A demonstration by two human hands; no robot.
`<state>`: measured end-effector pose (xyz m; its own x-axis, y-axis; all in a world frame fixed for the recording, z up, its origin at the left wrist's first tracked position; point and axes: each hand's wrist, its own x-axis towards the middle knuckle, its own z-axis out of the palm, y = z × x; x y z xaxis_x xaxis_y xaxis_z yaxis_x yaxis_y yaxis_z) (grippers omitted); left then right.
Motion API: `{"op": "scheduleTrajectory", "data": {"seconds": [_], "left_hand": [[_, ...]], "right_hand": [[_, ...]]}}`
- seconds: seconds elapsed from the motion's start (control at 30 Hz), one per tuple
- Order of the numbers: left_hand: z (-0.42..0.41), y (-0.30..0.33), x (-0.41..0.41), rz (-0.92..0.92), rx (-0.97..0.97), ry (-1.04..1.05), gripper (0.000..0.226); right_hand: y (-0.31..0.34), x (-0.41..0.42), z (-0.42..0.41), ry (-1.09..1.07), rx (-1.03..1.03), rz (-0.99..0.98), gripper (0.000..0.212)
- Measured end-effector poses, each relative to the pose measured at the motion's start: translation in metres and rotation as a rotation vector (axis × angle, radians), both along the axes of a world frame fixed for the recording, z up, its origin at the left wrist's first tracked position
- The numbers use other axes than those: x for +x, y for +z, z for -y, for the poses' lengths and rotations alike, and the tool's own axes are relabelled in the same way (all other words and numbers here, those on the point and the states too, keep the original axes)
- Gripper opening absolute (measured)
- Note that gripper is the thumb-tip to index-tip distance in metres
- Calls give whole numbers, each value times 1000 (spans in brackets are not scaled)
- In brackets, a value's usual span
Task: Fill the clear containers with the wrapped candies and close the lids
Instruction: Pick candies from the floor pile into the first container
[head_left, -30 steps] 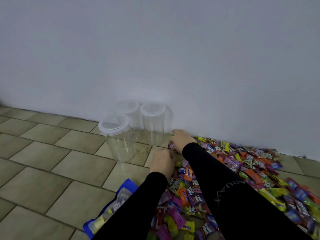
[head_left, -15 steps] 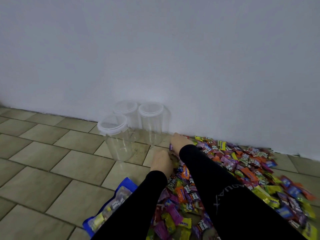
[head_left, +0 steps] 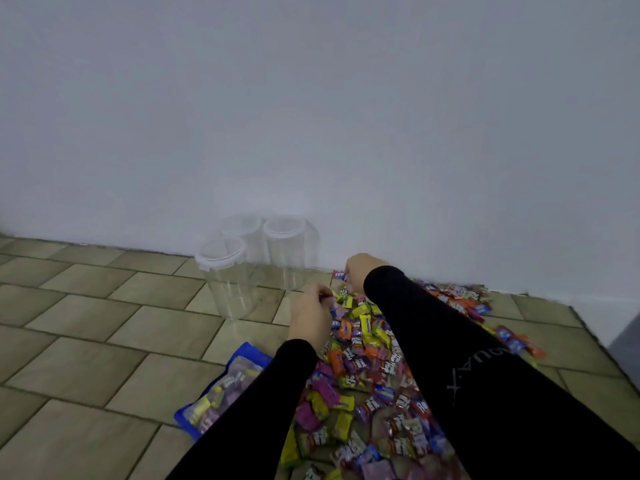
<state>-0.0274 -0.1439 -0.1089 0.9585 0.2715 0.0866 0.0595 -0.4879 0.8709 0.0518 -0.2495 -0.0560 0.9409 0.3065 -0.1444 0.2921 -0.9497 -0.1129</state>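
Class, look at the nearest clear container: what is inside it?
Nothing shows inside the nearest clear container: the floor tiles are visible through its wall and its lid is on. No candies are visibly in it.

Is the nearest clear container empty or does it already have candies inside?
Empty. Through the clear wall of the nearest container only floor tiles show, no candies. Its lid sits on top.
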Motion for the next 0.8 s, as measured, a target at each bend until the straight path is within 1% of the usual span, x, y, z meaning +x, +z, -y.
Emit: {"op": "scheduleTrajectory", "data": {"seconds": [0.1, 0.33, 0.5, 0.67, 0.73, 0.8], "left_hand": [[12, 16, -19, 35, -81, -11, 13], [47, 50, -67, 167, -140, -106, 17], [72, 69, -105, 181, -231, -239, 22], [93, 81, -139, 181, -268, -350, 26], [99, 83, -153, 165, -280, -405, 32], [105, 83, -165, 173, -255, -451, 39]], "right_hand": [[19, -17, 17, -26, 48, 15, 29], [64, -76, 56, -73, 188, 44, 31], [82, -131, 85, -86, 435, 86, 31], [79, -187, 107, -81, 691, 161, 27], [74, -209, 117, -87, 755, 182, 26], [68, -229, 129, -106, 777, 206, 25]]}}
